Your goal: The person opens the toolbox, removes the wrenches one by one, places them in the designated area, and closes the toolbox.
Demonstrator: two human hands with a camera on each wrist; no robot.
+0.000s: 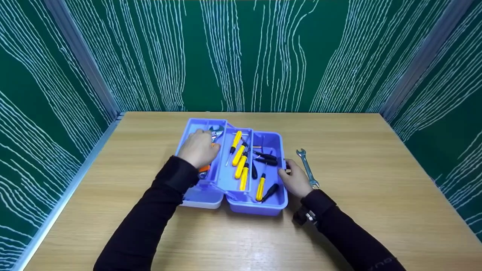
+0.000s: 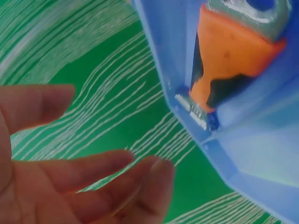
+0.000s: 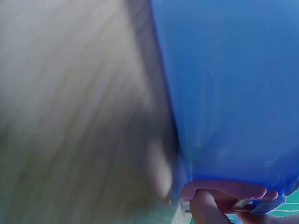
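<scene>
A blue-purple toolbox (image 1: pixel 258 210) stands unfolded on the table. My left hand (image 1: pixel 199 148) is over its left tray, partly covering an orange-handled tool with an adjustable wrench head (image 1: pixel 215 132). In the left wrist view, the fingers (image 2: pixel 103 170) are apart with nothing between them, and an orange-and-black handle (image 2: pixel 233 49) lies in the tray. At the toolbox's right wall, my right hand (image 1: pixel 295 178) grips the side near the latch; the right wrist view shows its fingers (image 3: pixel 205 207) bent there. Several yellow-handled screwdrivers (image 1: pixel 241 154) lie in the middle tray.
A double open-ended wrench (image 1: pixel 308 168) lies on the wooden table (image 1: pixel 357 169), right of the toolbox. Black-handled tools (image 1: pixel 266 161) and another yellow screwdriver (image 1: pixel 260 188) sit in the deep right compartment. Green patterned panels (image 1: pixel 260 56) surround the table at the back and sides.
</scene>
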